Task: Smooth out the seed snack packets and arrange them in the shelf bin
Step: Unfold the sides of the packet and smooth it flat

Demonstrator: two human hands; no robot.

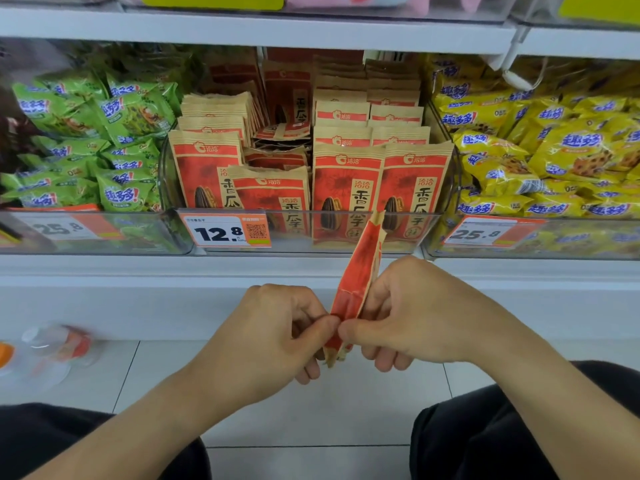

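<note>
A red and tan seed packet (360,268) stands edge-on in front of the shelf, below the bin. My left hand (280,334) and my right hand (408,317) both pinch its lower end between thumb and fingers. The clear shelf bin (346,233) in the middle holds several matching seed packets (381,185) upright in rows. In the bin's middle column, a few packets (277,150) lie slumped and untidy behind a lower front packet (273,199).
Green snack bags (90,140) fill the bin on the left and yellow snack bags (547,147) the bin on the right. Price tags (225,232) hang on the bin fronts. A clear bottle (55,348) lies on the tiled floor at left. My knees frame the bottom.
</note>
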